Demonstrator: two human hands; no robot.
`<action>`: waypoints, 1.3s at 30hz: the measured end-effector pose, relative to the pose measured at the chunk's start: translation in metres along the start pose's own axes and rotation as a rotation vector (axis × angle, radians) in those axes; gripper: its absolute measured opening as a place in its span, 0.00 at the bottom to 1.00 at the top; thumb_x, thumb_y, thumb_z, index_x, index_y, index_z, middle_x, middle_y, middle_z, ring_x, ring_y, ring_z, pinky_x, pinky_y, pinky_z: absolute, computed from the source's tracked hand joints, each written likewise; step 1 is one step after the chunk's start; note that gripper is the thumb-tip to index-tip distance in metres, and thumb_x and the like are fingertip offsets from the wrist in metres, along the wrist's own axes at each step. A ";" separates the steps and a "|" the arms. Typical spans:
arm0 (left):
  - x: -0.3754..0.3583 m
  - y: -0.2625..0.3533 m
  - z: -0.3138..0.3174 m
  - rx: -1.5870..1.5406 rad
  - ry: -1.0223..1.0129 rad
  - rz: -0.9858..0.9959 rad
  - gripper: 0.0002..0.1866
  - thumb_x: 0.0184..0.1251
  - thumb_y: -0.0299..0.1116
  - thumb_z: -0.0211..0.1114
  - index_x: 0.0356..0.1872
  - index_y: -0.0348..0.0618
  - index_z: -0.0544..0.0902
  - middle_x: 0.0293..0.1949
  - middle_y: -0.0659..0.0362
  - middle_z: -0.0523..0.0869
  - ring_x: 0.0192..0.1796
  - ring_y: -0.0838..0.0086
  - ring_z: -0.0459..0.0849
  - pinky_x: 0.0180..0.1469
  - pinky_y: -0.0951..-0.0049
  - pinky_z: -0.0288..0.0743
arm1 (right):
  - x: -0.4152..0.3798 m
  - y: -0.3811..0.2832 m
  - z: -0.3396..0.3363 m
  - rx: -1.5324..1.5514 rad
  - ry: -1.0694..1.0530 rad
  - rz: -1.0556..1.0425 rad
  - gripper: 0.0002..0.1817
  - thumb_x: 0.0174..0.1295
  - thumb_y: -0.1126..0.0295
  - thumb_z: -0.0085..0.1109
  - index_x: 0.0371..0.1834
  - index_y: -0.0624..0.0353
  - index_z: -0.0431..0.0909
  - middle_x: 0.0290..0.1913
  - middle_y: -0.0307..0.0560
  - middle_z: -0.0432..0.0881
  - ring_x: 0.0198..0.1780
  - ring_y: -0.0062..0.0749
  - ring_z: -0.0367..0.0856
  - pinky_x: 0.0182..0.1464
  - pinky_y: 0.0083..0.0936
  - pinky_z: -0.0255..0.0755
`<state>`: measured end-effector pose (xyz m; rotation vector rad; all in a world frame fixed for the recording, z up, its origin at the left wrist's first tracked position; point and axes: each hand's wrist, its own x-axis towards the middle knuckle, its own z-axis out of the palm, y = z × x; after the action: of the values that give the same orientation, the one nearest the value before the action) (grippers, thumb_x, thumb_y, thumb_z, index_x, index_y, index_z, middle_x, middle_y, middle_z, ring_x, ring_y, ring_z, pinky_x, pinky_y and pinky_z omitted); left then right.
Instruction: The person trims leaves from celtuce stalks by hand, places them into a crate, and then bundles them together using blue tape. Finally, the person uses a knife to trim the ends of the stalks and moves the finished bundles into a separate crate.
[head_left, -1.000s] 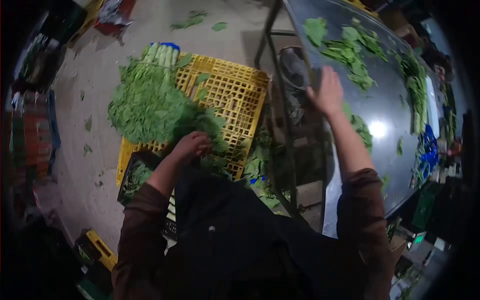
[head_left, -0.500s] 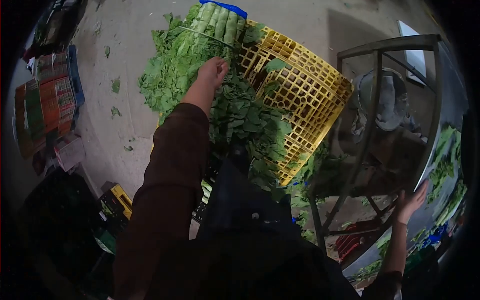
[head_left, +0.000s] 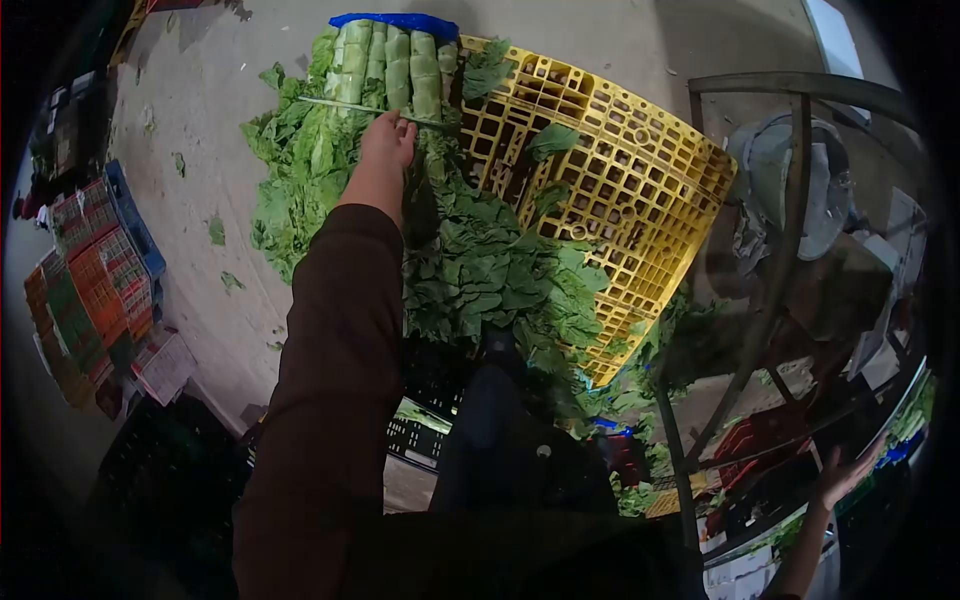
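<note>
A bundle of stem lettuce (head_left: 398, 75) lies on the yellow plastic pallet, its thick pale stems side by side and its leaves spread to the left and toward me. A thin light strap (head_left: 335, 103) crosses the stems. My left hand (head_left: 385, 150) is at this strap with curled fingers, closed on it as far as I can see. Blue wrapping (head_left: 395, 20) covers the far stem ends. Darker loose leaves (head_left: 480, 260) are heaped just below my left hand. At the lower right my right hand (head_left: 845, 478) is open, resting at the edge of a metal-topped table.
The yellow pallet (head_left: 640, 170) extends to the right of the bundle. Beside it stands a dark metal frame (head_left: 795, 190), with a grey bucket (head_left: 770, 170) behind. Stacked crates (head_left: 95, 285) are at the left. Scattered leaves (head_left: 217, 230) lie on the floor.
My view has shifted, so the bundle and pallet sit lower in the picture. My left hand has moved up the bundle to the strap. My right hand stays at the table edge.
</note>
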<state>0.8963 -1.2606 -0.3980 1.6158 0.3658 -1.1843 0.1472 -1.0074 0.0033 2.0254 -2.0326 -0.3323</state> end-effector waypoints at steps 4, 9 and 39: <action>0.043 0.007 -0.016 0.021 -0.030 -0.008 0.05 0.67 0.26 0.58 0.40 0.37 0.74 0.35 0.58 0.75 0.34 0.70 0.72 0.48 0.69 0.72 | -0.004 -0.004 0.002 -0.001 0.002 0.051 0.39 0.59 0.70 0.60 0.73 0.59 0.52 0.71 0.57 0.59 0.70 0.54 0.59 0.68 0.45 0.57; 0.051 -0.003 -0.004 -0.112 -0.003 -0.023 0.07 0.70 0.32 0.56 0.32 0.42 0.74 0.28 0.60 0.75 0.31 0.72 0.73 0.38 0.70 0.69 | -0.012 0.007 0.002 0.139 -0.034 0.200 0.40 0.57 0.74 0.61 0.73 0.58 0.52 0.71 0.57 0.58 0.70 0.52 0.59 0.69 0.41 0.56; -0.119 -0.090 -0.084 0.302 -0.068 0.096 0.13 0.72 0.40 0.51 0.26 0.49 0.66 0.19 0.66 0.61 0.19 0.76 0.59 0.21 0.74 0.60 | -0.005 -0.003 -0.006 0.049 -0.021 0.052 0.42 0.52 0.80 0.56 0.73 0.56 0.52 0.71 0.55 0.59 0.70 0.50 0.58 0.70 0.41 0.54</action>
<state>0.8185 -1.1154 -0.3524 1.8233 0.0651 -1.2616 0.1521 -1.0026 0.0079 2.0007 -2.1221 -0.2972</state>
